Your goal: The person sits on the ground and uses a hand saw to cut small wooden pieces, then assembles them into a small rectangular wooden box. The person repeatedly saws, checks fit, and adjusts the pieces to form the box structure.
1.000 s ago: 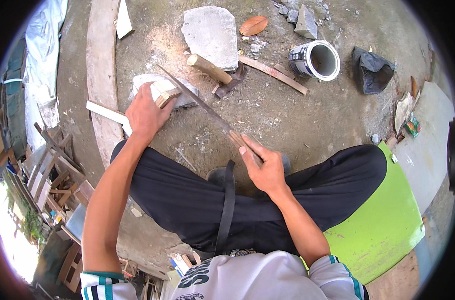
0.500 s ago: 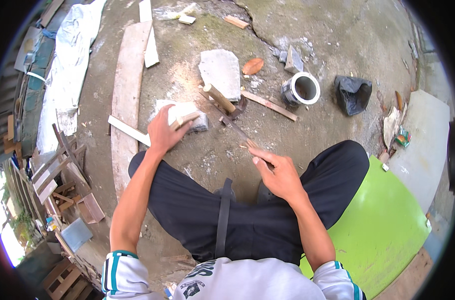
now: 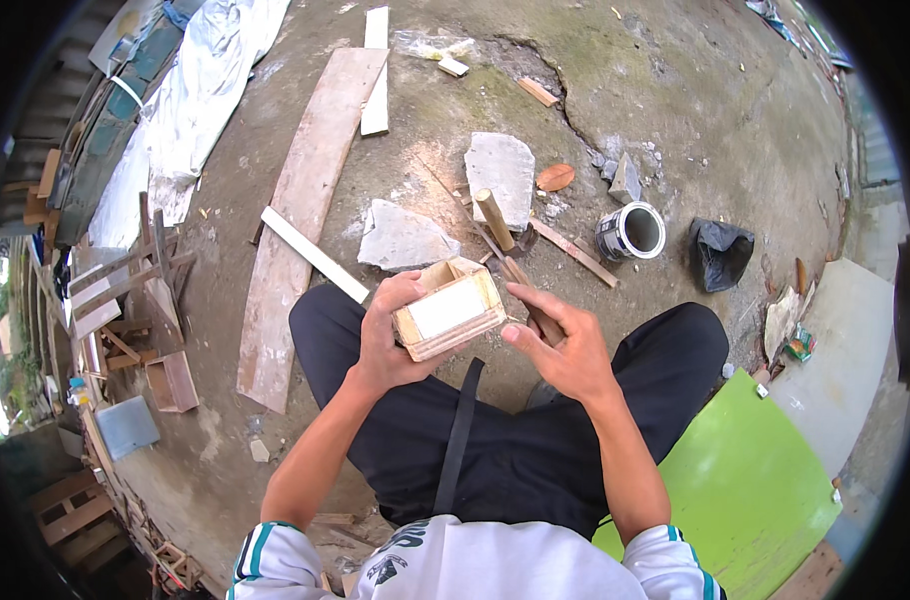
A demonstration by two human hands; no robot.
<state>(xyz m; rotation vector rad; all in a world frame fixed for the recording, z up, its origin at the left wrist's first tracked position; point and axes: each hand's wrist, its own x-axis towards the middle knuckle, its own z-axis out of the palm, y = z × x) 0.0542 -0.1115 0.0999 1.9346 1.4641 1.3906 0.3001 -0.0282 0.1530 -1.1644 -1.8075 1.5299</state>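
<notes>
My left hand (image 3: 387, 335) grips a small open wooden box (image 3: 449, 313) above my lap. A white rectangular face and layered edges of the box are turned toward me. Beside the box, my right hand (image 3: 565, 345) holds the wooden handle (image 3: 537, 308) of a long, narrow tool; its thin dark front part slants away over the ground, and its exact kind is unclear. My right thumb and forefinger point toward the box. Just beyond lies a hammer (image 3: 492, 218), its round wooden handle tilted up. A pale flat stone (image 3: 405, 237) lies past my left hand.
A second stone slab (image 3: 500, 175) and a reddish wood strip (image 3: 575, 252) lie ahead. To the right stand a paint can (image 3: 632, 232) and a black plastic bag (image 3: 722, 253). Long boards (image 3: 310, 215) stretch along the left. A green sheet (image 3: 740, 480) lies near my right knee.
My left hand has lifted the wooden box off the pale stone and brought it over my lap, near my right hand. The view has shifted and turned slightly.
</notes>
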